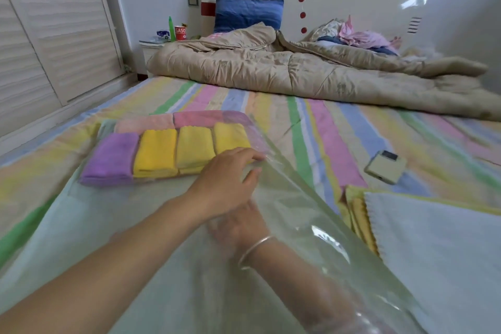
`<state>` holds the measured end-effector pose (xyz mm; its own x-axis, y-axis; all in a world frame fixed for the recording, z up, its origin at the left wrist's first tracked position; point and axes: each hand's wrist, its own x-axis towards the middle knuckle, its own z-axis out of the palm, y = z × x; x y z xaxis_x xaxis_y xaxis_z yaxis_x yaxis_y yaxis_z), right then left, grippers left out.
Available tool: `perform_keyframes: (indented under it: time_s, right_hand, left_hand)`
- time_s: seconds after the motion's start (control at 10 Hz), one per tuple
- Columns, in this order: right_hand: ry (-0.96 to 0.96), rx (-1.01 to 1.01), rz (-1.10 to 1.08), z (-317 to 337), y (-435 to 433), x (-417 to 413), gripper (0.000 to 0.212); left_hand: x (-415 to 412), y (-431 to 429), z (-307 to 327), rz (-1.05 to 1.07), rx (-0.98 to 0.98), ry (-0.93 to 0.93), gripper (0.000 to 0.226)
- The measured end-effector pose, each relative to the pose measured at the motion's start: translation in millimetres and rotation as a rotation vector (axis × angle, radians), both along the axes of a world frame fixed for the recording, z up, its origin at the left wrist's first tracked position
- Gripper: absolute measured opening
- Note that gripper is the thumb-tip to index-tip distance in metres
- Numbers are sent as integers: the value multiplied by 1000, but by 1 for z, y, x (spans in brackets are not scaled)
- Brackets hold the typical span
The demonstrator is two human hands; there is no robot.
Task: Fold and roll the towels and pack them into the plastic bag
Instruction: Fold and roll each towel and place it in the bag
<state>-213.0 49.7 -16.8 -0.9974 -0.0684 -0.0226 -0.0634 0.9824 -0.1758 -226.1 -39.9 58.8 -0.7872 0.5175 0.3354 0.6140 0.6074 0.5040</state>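
A clear plastic bag (292,214) lies on the striped bed, its far end filled with folded towels: a purple towel (111,160), three yellow towels (173,152) in a row, and pink towels (173,120) behind them. My left hand (225,179) pinches the bag's upper sheet just right of the yellow row and holds it raised. Beneath that sheet is my right hand (238,225), with a bracelet on its wrist. It is blurred behind the plastic, so its grip is unclear. A pale green towel (81,228) lies spread under both arms.
A white towel (439,257) rests on a stack of yellow towels (360,222) at the right. A small flat device (385,167) lies on the sheet beyond them. A beige quilt (298,73) is bunched across the far bed. A wardrobe (40,35) stands on the left.
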Motion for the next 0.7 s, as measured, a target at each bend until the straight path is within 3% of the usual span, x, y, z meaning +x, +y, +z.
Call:
perform_keyframes:
  time_s: [0.1,0.2,0.3,0.4,0.5,0.6,0.7]
  right_hand:
    - [-318,102,-492,-23,41,43,40]
    - [-318,89,-413,-23,101,131,27]
    - [-311,-580,267,38,138,256,42]
    - [-172,-621,177,44,200,271,22]
    - [73,-462,7,31,255,290,11]
    - [202,-214,-4,18,301,311,38]
    - [194,-82,51,6,329,328,41]
  left_hand:
    - [57,61,12,-202,-51,-122,31]
    - [99,106,4,-302,-161,-237,31]
    - [124,132,-16,-248,-364,-336,33]
    - [140,146,-41,-133,-591,-239,36]
    - [167,158,-63,-87,-487,-25,33]
    - [207,177,-70,-199,-182,127,27]
    - [249,205,-72,-318,-98,104,20]
